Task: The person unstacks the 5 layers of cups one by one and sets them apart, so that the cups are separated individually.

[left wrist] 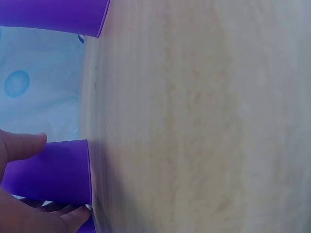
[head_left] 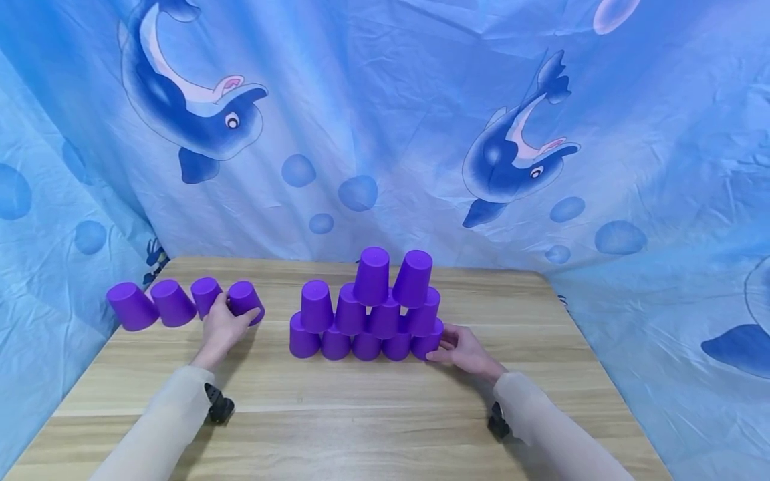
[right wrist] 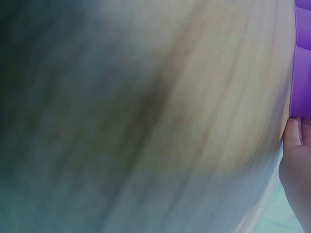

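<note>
Upside-down purple cups form a stack in the head view, with a bottom row (head_left: 367, 345), a middle row (head_left: 351, 310) and two cups on top (head_left: 371, 277). The right hand (head_left: 466, 351) touches the rightmost bottom cup (head_left: 426, 341); in the right wrist view the hand's fingertips (right wrist: 293, 127) meet the cup's rim (right wrist: 301, 87). At left, the left hand (head_left: 222, 327) has thumb and fingers round the rightmost cup (head_left: 243, 298) of a separate row. The left wrist view shows the left hand (left wrist: 29, 194) gripping that cup (left wrist: 53, 172) from both sides.
Three more upside-down purple cups, including the leftmost one (head_left: 131, 307), stand beside the left hand. The wooden table (head_left: 355, 427) has a blue curtain (head_left: 373, 120) with dolphins behind it and along both sides.
</note>
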Demonstrator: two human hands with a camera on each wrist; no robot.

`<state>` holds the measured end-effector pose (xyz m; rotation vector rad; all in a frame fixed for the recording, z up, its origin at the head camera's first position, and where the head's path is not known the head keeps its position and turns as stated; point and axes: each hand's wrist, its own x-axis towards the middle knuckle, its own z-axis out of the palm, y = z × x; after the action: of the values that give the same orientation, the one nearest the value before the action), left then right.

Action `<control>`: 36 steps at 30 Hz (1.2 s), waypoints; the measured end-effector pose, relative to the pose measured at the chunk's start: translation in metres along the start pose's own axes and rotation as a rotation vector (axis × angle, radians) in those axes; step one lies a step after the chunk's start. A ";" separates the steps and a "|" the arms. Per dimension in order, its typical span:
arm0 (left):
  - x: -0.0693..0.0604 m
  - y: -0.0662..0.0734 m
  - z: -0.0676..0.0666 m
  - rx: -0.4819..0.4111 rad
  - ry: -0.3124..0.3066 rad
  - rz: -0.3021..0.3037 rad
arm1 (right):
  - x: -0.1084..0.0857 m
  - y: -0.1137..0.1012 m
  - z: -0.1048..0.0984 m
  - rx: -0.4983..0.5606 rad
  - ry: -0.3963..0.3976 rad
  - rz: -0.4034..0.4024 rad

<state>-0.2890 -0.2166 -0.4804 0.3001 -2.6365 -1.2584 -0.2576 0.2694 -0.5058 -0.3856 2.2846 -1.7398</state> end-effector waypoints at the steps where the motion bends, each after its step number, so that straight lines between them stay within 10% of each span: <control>1: 0.000 0.000 -0.001 0.000 -0.002 -0.001 | 0.000 0.000 0.000 0.002 0.000 0.003; 15: -0.005 0.030 -0.018 0.002 0.108 0.151 | -0.004 -0.018 0.002 0.010 -0.017 0.013; 26: -0.021 0.086 -0.022 -0.113 0.241 0.359 | -0.001 -0.004 -0.001 0.001 -0.004 0.023; 36: -0.051 0.147 -0.010 -0.289 0.141 0.516 | -0.001 -0.005 0.002 -0.009 0.013 0.004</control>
<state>-0.2518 -0.1198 -0.3646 -0.3084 -2.1699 -1.3411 -0.2557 0.2667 -0.5014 -0.3729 2.3015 -1.7357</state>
